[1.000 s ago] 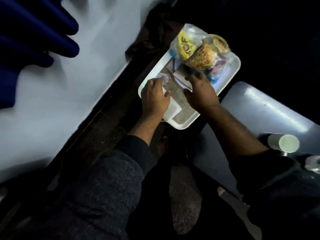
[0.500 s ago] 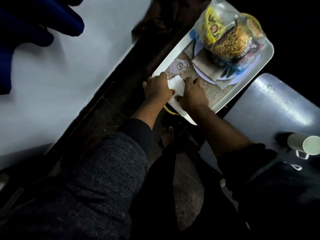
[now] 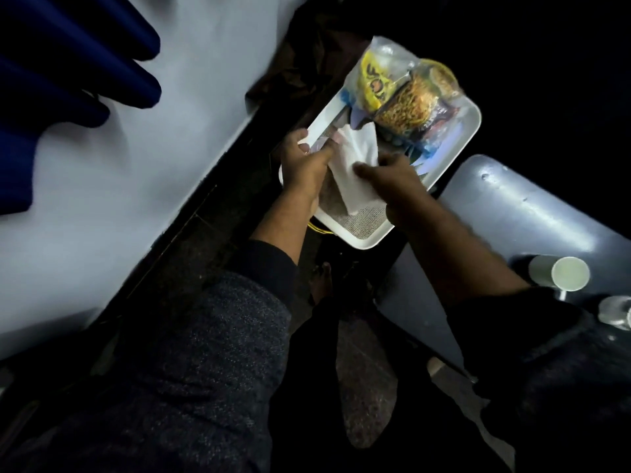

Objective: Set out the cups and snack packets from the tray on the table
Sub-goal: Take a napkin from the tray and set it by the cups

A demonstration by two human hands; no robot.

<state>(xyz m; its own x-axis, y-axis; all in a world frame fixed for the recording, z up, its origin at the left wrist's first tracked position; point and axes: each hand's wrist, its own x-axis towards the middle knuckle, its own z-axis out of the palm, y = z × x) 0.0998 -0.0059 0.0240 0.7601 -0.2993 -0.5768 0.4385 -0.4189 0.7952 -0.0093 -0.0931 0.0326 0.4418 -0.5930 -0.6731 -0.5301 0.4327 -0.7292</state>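
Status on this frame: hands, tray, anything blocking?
Left hand grips tray rim. Right hand lifting white napkin. Snack packets on tray. Cup on table.

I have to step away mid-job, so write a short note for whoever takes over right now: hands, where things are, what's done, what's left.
Left hand: grips the tray's left rim.
Right hand: holds a white napkin lifted over the tray; its grip is motion-blurred.
Snack packets: in a clear bag at the tray's far end.
Done: one white cup lies on its side on the grey table, with a clear glass beside it.
Left: set out the snack packets; any cups under the napkin are hidden.
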